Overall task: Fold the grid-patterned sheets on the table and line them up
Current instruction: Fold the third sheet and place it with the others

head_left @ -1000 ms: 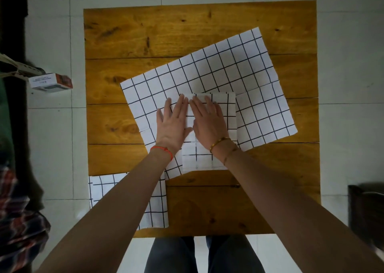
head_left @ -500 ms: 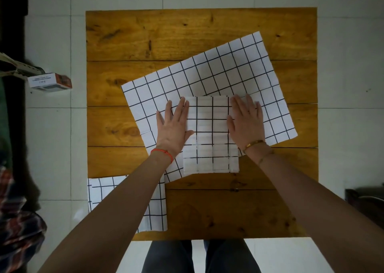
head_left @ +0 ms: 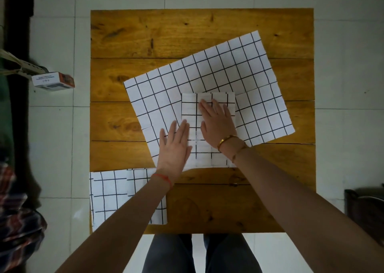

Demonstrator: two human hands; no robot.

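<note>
Atop the tilted open sheet [head_left: 207,81], both flat hands [head_left: 195,135] press the folded sheet [head_left: 204,154], its length running near-to-far.

The far strip of the table [head_left: 187,31] lies bare wood. A large unfolded sheet [head_left: 207,81] covers the middle, and a folded sheet [head_left: 108,191] fills the near-left corner.
</note>
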